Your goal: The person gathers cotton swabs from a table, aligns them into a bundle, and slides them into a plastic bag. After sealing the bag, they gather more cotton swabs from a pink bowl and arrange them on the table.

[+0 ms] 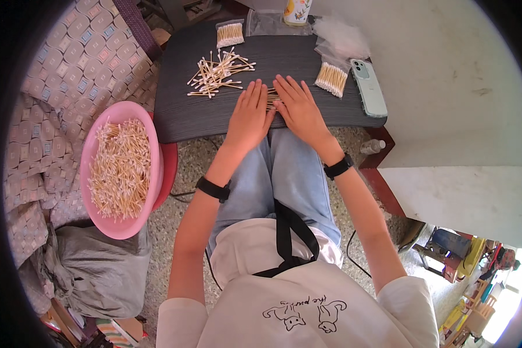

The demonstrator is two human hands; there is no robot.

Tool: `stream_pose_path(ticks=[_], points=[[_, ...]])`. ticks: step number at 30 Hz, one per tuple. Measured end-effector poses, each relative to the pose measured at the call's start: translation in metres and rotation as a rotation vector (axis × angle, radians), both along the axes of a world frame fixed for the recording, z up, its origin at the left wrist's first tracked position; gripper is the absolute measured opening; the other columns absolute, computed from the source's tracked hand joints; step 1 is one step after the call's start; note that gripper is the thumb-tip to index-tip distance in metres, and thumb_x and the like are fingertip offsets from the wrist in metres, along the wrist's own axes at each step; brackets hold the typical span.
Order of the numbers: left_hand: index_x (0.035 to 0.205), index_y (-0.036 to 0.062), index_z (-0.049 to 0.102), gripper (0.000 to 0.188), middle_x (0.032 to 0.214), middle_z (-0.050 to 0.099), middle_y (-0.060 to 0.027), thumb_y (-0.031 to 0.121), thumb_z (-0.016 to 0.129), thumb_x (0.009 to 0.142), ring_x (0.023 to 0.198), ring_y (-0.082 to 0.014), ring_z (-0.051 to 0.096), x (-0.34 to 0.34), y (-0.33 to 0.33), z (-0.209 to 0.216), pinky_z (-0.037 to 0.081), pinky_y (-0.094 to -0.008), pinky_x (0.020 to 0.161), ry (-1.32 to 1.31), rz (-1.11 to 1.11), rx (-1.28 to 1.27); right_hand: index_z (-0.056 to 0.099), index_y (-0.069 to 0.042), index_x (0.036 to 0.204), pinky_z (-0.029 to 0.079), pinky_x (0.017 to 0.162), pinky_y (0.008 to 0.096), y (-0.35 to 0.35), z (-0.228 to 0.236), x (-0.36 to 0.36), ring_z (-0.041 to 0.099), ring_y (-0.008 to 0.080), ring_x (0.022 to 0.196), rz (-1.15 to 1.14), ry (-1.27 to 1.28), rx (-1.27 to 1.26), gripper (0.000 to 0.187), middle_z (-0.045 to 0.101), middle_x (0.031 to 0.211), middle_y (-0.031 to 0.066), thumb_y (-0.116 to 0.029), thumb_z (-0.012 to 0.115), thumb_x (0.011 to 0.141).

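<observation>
On the table [185, 118], two bags [230, 35] [331, 79] look full; the loose pile [217, 73] and pink tub [122, 229] wait. The left hand [249, 118] and right hand [299, 113] have straight, close fingers around sticks [271, 97].

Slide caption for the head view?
Left hand and right hand flank cotton swabs on a dark table, near a loose swab pile.

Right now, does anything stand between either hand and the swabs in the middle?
Nothing visible does. The left hand and right hand directly flank the swabs; what lies under them is hidden. The loose pile sits to the left, out of the way.
</observation>
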State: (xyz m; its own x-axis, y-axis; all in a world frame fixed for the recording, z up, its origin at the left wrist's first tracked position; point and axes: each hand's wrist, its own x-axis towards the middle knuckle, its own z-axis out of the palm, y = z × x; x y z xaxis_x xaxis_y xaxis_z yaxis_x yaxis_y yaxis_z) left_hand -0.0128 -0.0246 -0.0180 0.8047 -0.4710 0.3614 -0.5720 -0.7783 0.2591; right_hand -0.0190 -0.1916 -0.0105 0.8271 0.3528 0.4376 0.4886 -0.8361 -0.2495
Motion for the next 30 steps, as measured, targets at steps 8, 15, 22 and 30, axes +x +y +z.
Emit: stream_pose_path(ticks=[8,15,22,30], points=[[0.143,-0.0022,0.029,0.061,0.146,0.033,-0.0236,0.014,0.053,0.09,0.137,-0.0351,0.03,0.002,0.013,0.005,0.027,-0.0403,0.112,0.171,-0.043,-0.54,0.048,0.003,0.13,0.036,0.105,0.0411,0.009,0.006,0.003,0.045,0.0364,0.125,0.073,0.068,0.563,0.038,0.047,0.135,0.0217,-0.011,0.048,0.094],[0.145,0.0006,0.026,0.055,0.145,0.035,-0.0222,0.011,0.045,0.094,0.137,-0.0304,0.034,0.016,-0.012,-0.002,0.029,-0.0363,0.11,0.394,-0.033,-0.959,0.047,0.002,0.13,0.037,0.104,0.0383,0.028,-0.001,0.015,0.044,0.0366,0.127,0.06,0.06,0.605,0.036,0.049,0.134,0.0227,-0.008,0.044,0.096],[0.142,0.0006,0.034,0.045,0.141,0.043,-0.0156,0.013,0.037,0.098,0.134,-0.022,0.036,0.022,-0.024,0.004,0.024,-0.0342,0.112,0.476,0.004,-1.297,0.051,0.001,0.127,0.039,0.102,0.0391,0.039,-0.001,0.021,0.049,0.0365,0.123,-0.068,0.074,0.667,0.035,0.054,0.128,0.0229,-0.011,0.048,0.095],[0.137,0.0018,0.04,0.042,0.13,0.054,-0.0173,0.024,0.035,0.102,0.122,-0.0249,0.049,0.025,0.003,0.006,0.035,-0.0342,0.105,0.444,0.022,-1.256,0.04,-0.002,0.138,0.035,0.106,0.0429,0.005,0.016,0.004,0.04,0.039,0.128,0.14,0.105,0.371,0.069,0.042,0.14,0.0205,-0.027,0.071,0.081]])
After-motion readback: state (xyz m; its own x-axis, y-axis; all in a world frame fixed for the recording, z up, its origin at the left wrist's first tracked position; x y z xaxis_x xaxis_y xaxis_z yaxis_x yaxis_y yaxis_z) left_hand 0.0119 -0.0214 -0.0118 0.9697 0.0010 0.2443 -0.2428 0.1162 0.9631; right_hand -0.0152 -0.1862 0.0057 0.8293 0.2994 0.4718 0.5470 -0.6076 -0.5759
